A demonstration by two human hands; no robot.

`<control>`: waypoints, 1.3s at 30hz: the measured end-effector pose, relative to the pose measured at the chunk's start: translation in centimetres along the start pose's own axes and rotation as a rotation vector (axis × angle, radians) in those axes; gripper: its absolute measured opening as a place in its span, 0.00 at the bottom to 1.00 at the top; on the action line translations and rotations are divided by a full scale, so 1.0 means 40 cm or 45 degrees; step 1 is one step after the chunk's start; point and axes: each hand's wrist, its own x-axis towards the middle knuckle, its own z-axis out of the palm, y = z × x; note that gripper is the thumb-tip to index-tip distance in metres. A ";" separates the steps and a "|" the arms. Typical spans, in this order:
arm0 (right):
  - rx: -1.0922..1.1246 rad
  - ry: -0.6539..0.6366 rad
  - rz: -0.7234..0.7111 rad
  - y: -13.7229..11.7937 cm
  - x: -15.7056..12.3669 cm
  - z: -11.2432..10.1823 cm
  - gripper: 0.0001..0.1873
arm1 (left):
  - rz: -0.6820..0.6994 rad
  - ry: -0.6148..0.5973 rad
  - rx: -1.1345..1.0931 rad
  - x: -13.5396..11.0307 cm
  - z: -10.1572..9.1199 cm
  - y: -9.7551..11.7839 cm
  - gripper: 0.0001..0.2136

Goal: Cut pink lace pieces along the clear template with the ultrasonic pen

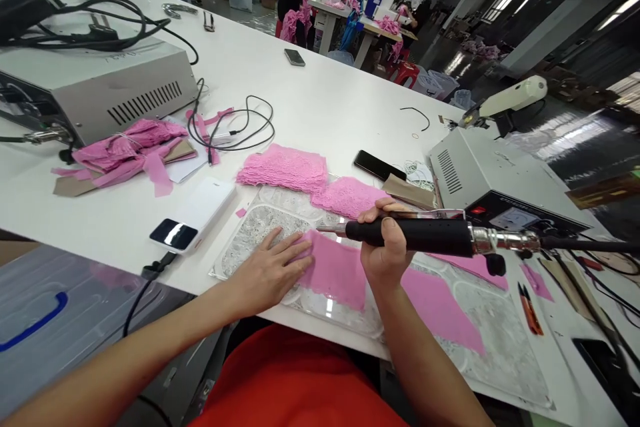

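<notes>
My right hand (387, 250) is closed around a black ultrasonic cutter handpiece (420, 235), held level with its metal tip pointing left. The tip is over the upper left edge of a pink fabric piece (337, 273); whether it touches cannot be made out. My left hand (275, 270) lies flat, fingers spread, with its fingertips on that piece's left side. Under the fabric is a clear, scuffed plastic board (245, 233). Behind it sit a stack of pink lace pieces (285, 168) and a smaller pink lace pile (350, 195). Another pink piece (443, 310) lies right of my right forearm.
A grey generator box (500, 173) stands at right, its cable running to the handpiece. Another grey box (100, 87) with bundled pink fabric (130, 147) is at left. Phones (380, 165), a white device (175, 235) and orange snips (530, 310) lie around. People work at sewing machines beyond.
</notes>
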 end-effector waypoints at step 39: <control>0.011 0.189 -0.088 -0.072 0.010 -0.229 0.07 | 0.100 -0.107 0.115 0.159 0.097 0.150 0.19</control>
